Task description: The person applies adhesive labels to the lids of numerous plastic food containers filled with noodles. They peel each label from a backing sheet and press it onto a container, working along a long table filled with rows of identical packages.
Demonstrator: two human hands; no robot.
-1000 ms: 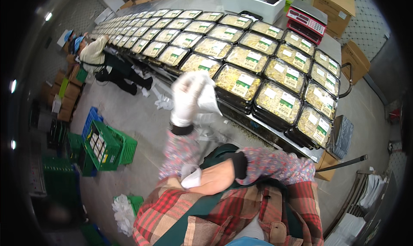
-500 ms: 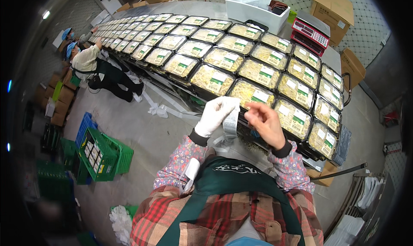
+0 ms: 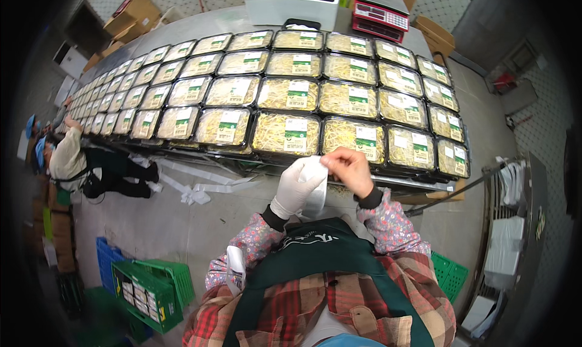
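Observation:
My left hand [image 3: 296,188], in a white glove, is closed around a strip of labels [image 3: 316,201] whose pale backing hangs in a curl below the fingers. The bare fingers of my right hand [image 3: 350,172] pinch at the strip's upper end, right beside the glove. Both hands are in front of the near row of black plastic trays of bean sprouts [image 3: 286,133], apart from them. Clear lids cover the trays, with green-and-white labels on top. Some lids also bear a small plain white sticker.
The trays fill a long metal table [image 3: 224,24]. Behind them stand a white foam box [image 3: 291,7] and a red scale [image 3: 379,21]. Co-workers [image 3: 76,159] stand at the far left. Discarded backing strips [image 3: 197,192] and green crates [image 3: 148,295] lie on the floor; a rack [image 3: 506,244] is at right.
My view has turned, so the table now lies more level across it. My right hand has come in against the strip and its fingers have closed at the strip's end.

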